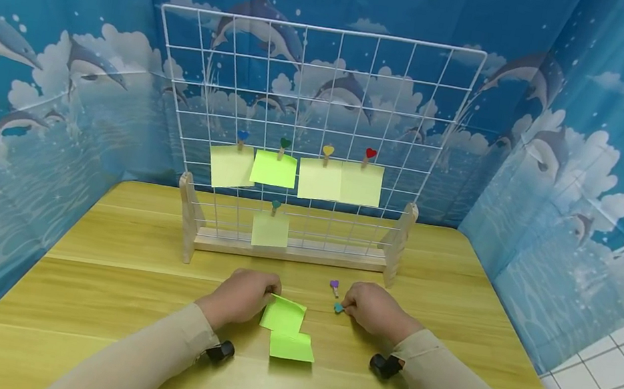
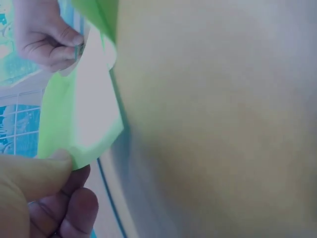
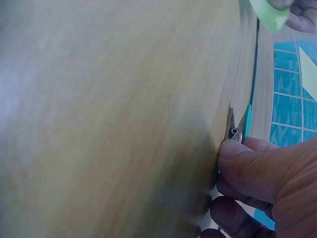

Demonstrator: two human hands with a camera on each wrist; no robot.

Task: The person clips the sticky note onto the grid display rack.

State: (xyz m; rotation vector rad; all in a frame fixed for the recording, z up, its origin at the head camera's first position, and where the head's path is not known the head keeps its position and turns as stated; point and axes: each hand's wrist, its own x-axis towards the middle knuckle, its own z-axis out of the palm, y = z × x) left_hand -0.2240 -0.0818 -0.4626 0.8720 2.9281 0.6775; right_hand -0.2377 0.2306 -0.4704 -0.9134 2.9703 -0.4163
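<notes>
My left hand [image 1: 244,297] pinches a corner of a bright green sticky note [image 1: 284,315] between thumb and fingers. In the left wrist view that note [image 2: 81,111] curves up off the table. A second green sticky note [image 1: 292,346] lies just in front of it, nearer to me. To the right, my right hand [image 1: 376,308] pinches a small wooden clothespin with a teal heart [image 1: 339,308]. The right wrist view shows the clothespin [image 3: 235,130] with its spring between thumb and finger. Another clothespin with a purple heart [image 1: 334,286] lies on the table beside the right hand.
Behind the hands stands a white wire grid [image 1: 332,102] on a wooden base [image 1: 291,253]. Several sticky notes hang on it from heart clothespins, one pale note [image 1: 270,231] lower than the others. A dolphin-print curtain [image 1: 21,77] surrounds the wooden table [image 1: 109,298].
</notes>
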